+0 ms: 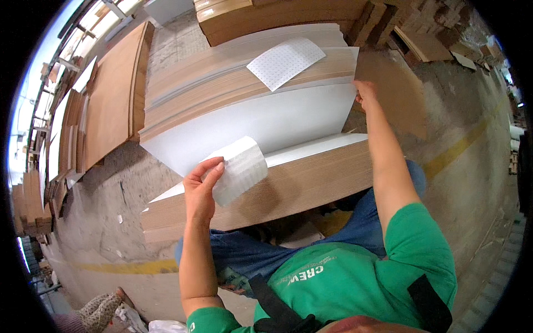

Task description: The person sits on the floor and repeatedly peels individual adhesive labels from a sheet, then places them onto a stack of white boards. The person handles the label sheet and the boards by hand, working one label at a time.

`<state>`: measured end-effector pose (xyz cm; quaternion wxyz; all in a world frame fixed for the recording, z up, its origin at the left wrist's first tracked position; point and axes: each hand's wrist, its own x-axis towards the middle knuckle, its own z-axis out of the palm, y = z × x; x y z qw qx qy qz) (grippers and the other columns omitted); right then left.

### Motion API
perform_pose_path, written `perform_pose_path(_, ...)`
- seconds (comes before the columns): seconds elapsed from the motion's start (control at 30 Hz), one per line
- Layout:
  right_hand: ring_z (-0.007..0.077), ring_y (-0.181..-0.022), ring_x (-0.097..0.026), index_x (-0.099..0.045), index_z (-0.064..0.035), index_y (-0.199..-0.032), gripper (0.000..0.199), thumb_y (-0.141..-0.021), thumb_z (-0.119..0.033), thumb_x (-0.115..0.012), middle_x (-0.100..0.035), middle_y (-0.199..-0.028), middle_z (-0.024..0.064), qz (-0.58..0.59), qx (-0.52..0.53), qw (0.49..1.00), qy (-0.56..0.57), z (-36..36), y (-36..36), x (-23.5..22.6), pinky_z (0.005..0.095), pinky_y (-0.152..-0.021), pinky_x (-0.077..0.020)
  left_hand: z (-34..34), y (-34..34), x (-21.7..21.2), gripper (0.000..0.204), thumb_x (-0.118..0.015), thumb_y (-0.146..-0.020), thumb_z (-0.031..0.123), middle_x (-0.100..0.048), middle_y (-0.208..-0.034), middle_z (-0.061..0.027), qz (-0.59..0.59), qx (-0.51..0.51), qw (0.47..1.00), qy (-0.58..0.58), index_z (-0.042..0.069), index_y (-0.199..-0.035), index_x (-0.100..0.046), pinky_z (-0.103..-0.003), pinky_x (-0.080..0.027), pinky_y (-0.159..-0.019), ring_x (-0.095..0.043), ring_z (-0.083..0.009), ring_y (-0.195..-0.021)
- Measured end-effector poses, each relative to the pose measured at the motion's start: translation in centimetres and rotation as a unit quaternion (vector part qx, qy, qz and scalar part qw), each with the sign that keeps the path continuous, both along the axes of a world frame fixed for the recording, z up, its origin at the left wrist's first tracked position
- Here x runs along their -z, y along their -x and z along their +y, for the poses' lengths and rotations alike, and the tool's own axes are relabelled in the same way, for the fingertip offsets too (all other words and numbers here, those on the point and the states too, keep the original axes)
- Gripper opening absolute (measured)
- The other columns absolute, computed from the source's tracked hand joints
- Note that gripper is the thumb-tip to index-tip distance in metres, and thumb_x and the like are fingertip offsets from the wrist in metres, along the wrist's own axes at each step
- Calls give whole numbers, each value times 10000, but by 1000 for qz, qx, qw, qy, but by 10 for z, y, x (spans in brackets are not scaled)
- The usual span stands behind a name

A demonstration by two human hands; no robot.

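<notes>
My left hand [201, 186] pinches a curled white sheet [241, 172] between thumb and fingers, above the front stack. My right arm reaches forward, and my right hand [365, 93] is closed at the upper right corner of a white-faced panel [266, 122]. Its fingertips are partly hidden there. This panel tilts back against a stack of panels [194, 94] with brown and white edges. In front of it lies another stack of panels [277, 188], brown edges toward me and a white top face. A white sheet with rows of small marks [286, 61] rests on the rear stack.
Large brown boards [114, 105] stand in a stack on the left. Long cardboard packages [277, 19] lie behind the panels, and more brown pieces [425, 44] sit at the far right. Yellow lines [461, 144] mark the concrete floor. Another person's legs [100, 311] show at lower left.
</notes>
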<state>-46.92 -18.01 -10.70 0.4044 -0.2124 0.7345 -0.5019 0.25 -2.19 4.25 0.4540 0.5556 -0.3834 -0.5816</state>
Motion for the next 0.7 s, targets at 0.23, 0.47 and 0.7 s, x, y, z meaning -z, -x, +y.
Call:
perform_pose_path(0.23, 84, -533, -431, -510, -58, -633, 143, -680, -132, -622, -480, -609, -10, 90, -284, 936, -186, 63, 32, -58, 238, -465, -359, 9, -10, -14, 195, -654, -751, 71, -622, -878, -73, 30, -52, 996, 59, 1, -933, -641, -226, -455, -701, -563, -115, -781)
perform_pose_path(0.47, 102, -660, -526, -615, -42, -911, 202, -781, -196, -606, -593, -762, 31, 251, -407, 876, 66, 91, -68, -91, 258, -611, -443, 20, 3, -14, 341, -644, -731, 19, -620, -912, -118, 47, 19, 994, 97, 22, -1066, -584, -235, -536, -607, -612, -140, -716)
perform_pose_path(0.7, 113, -832, -569, -516, -65, -1148, 434, -748, -98, -682, -603, -963, 61, -185, -512, 816, 194, 159, -240, -165, 246, -726, -483, 27, 12, -12, 406, -694, -699, 34, -611, -965, -91, 17, 87, 992, 93, 38, -1089, -582, -266, -509, -732, -583, -149, -834)
